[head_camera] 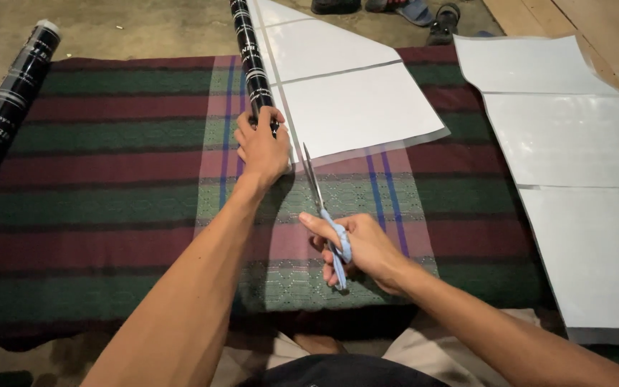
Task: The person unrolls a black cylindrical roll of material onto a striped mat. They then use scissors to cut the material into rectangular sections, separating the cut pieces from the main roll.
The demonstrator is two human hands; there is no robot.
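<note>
My left hand (261, 147) grips the near end of a black roll (250, 57) with white bands, which lies pointing away from me. A white sheet (349, 93) unrolls from it to the right over the striped cloth. My right hand (356, 247) holds blue-handled scissors (326, 218). Their closed blades point away from me, with the tip at the sheet's near edge, just right of my left hand.
A striped green, maroon and pink cloth (109, 186) covers the floor. A second black roll (5, 115) lies at the far left. Cut white sheets (574, 165) lie at the right. Sandals (417, 11) sit beyond the cloth on the concrete floor.
</note>
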